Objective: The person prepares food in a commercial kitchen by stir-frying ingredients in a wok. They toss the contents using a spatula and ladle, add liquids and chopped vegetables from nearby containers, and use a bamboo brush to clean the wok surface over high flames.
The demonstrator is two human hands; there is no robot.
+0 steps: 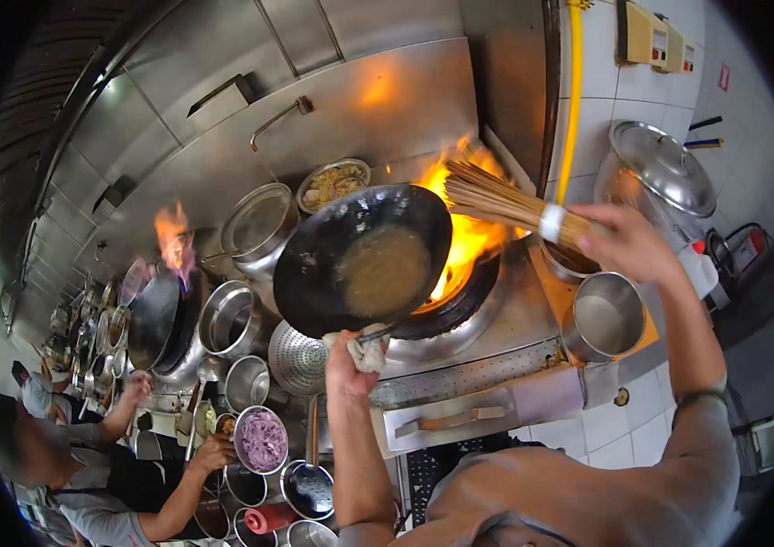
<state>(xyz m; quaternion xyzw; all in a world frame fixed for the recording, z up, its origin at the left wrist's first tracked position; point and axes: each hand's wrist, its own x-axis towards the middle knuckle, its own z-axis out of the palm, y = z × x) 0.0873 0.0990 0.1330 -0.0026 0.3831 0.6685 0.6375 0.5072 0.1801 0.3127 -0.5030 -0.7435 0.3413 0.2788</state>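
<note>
My left hand (347, 366) is closed on the wok's near side through a folded white cloth (370, 354). The black wok (309, 296) is lifted and tilted, with cloudy brownish liquid (385, 272) pooled inside. Beside and partly behind it, tall orange flames (467, 251) rise from a round burner (464, 314). In my right hand (631, 244) is a bamboo wok brush (505, 202), bound with a white band. Its bristles point left, past the flames, toward the wok's right rim.
A perforated skimmer (288, 357) lies left of the wok near steel pots (234, 319). Further left, a co-worker (100, 483) stands by another flaming wok (154, 319) and a bowl of purple slices (261, 442). At right are a steel pot (606, 319) and a lidded pot (665, 169).
</note>
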